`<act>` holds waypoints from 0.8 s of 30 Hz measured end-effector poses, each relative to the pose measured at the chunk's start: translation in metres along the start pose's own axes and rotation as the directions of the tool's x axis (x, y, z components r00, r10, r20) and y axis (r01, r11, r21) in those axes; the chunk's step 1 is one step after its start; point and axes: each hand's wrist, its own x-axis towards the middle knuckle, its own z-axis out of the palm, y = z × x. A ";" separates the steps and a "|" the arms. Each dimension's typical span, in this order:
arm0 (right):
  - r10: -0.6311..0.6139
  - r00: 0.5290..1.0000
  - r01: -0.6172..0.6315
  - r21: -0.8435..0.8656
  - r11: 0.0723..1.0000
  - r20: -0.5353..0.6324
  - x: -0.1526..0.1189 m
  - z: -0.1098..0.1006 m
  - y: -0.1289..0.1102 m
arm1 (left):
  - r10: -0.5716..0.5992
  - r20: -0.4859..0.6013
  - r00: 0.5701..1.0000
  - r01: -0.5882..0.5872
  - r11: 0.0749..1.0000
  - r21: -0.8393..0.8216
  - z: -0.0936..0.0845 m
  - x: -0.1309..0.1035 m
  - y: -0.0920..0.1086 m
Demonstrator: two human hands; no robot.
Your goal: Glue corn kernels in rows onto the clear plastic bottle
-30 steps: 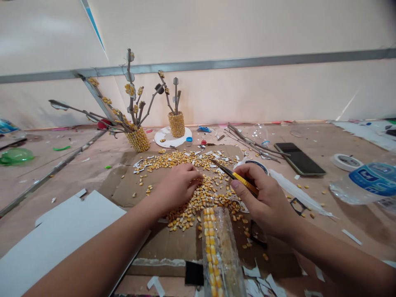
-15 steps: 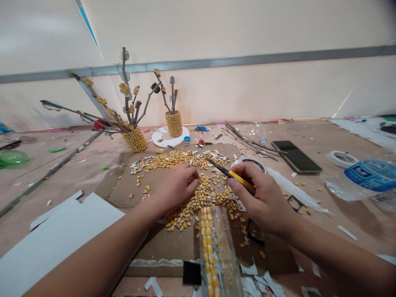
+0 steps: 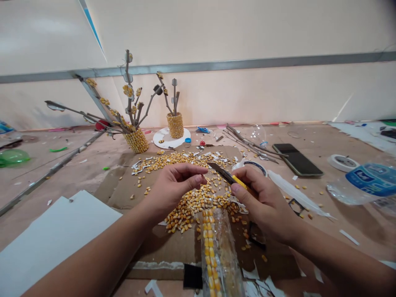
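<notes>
Evidently, the right hand (image 3: 260,198) grips a slim, yellow-handled cutter (image 3: 225,173); the left hand (image 3: 175,185) curls, contents unclear.

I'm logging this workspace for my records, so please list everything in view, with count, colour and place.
corn kernels: many, yellow, heaped centrally
cardboard: count unclear, brown, beneath kernels
clear tube: one, kernel rows attached, near edge
kernel-covered pots: two, yellow, holding twigs, back left
white disc: one, under smaller pot
blue cap: one, beside disc
loose twigs: several, brown, behind kernels
phone: one, dark, right
tape rolls: two, whitish, right
bottle: one, clear, blue label, far right
white sheets: count unclear, left
green plastic: one, far left
scraps: many, mostly white, scattered
knife: one, yellow handle, right hand
left hand: one, over kernels, fingertips near blade
right hand: one, gripping knife
</notes>
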 end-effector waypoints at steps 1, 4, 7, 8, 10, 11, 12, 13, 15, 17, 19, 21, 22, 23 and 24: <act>-0.012 1.000 0.012 -0.010 1.000 0.002 0.000 0.000 0.000 | -0.010 0.010 1.000 0.010 1.000 -0.017 0.001 -0.001 0.001; -0.047 0.999 0.046 -0.058 0.997 -0.008 -0.002 0.001 0.002 | -0.020 0.013 1.000 0.020 0.999 -0.044 0.005 -0.003 0.003; -0.084 0.996 0.083 -0.093 0.992 -0.011 -0.003 0.001 0.004 | 0.005 0.012 1.000 -0.004 1.000 -0.029 0.008 -0.005 0.002; -0.100 0.995 0.098 -0.107 0.989 -0.014 -0.003 0.001 0.004 | 0.007 0.012 1.000 -0.006 0.999 -0.039 0.008 -0.005 0.001; -0.144 0.989 0.139 -0.151 0.979 -0.023 -0.003 0.002 0.004 | -0.005 0.014 1.000 0.006 0.996 -0.093 0.008 -0.005 -0.002; -0.170 0.985 0.162 -0.181 0.970 -0.030 -0.003 0.002 0.004 | -0.018 0.015 1.000 0.020 0.991 -0.129 0.008 -0.005 -0.003; -0.197 0.980 0.185 -0.212 0.960 -0.036 -0.003 0.002 0.003 | -0.036 0.019 0.999 0.039 0.986 -0.164 0.008 -0.005 -0.004; -0.225 0.973 0.210 -0.241 0.948 -0.039 -0.003 0.002 0.002 | -0.055 0.024 0.998 0.059 0.978 -0.199 0.008 -0.005 -0.004; -0.281 0.959 0.258 -0.289 0.922 -0.040 -0.004 0.003 0.001 | -0.091 0.038 0.995 0.098 0.961 -0.260 0.009 -0.005 -0.004; -0.334 0.942 0.304 -0.334 0.892 -0.036 -0.004 0.003 0.000 | -0.110 0.056 0.992 0.122 0.945 -0.304 0.011 -0.006 -0.002; -0.379 0.925 0.341 -0.384 0.858 -0.026 -0.003 0.002 0.000 | -0.118 0.068 0.991 0.134 0.936 -0.327 0.012 -0.007 0.000; -0.426 0.905 0.381 -0.427 0.820 -0.011 -0.002 0.002 0.000 | -0.123 0.080 0.989 0.143 0.934 -0.326 0.014 -0.009 0.002; -0.451 0.893 0.404 -0.444 0.800 -0.001 -0.001 0.001 0.000 | -0.125 0.087 0.988 0.147 0.936 -0.321 0.015 -0.010 0.002; -0.474 0.881 0.425 -0.457 0.781 0.010 -0.001 0.001 0.001 | -0.128 0.096 0.987 0.152 0.937 -0.315 0.015 -0.010 0.002; -0.491 0.871 0.442 -0.469 0.764 0.021 -0.001 0.000 0.001 | -0.133 0.106 0.985 0.160 0.938 -0.307 0.016 -0.011 0.001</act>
